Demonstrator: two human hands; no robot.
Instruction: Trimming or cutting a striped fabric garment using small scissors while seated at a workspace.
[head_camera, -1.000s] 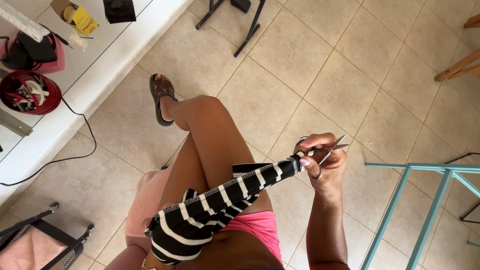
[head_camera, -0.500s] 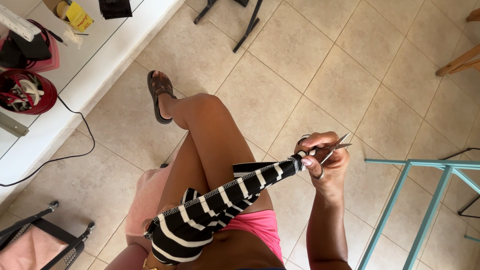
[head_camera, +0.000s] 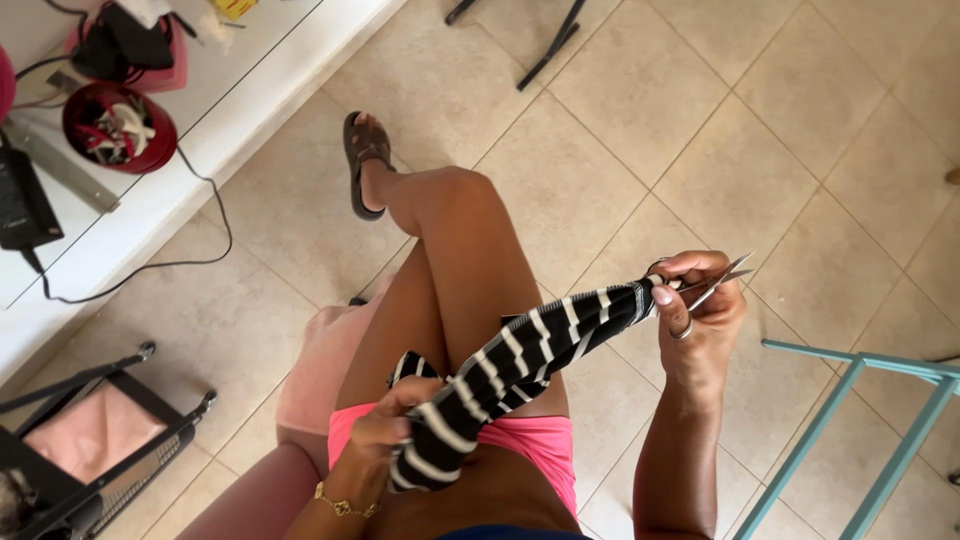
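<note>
Over tiles, striped fabric spans both grips.

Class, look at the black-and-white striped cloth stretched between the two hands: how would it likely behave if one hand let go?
The striped cloth looks soft and floppy: it bunches into folds at the left hand, so a freed end would probably drop limp. It seems light, since the right hand holds its end alongside small scissors. It is unlikely to roll or break.

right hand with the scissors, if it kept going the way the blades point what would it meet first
The way looks free: the right hand aims its scissors up and rightward over bare floor tiles. Depth is unclear.
</note>
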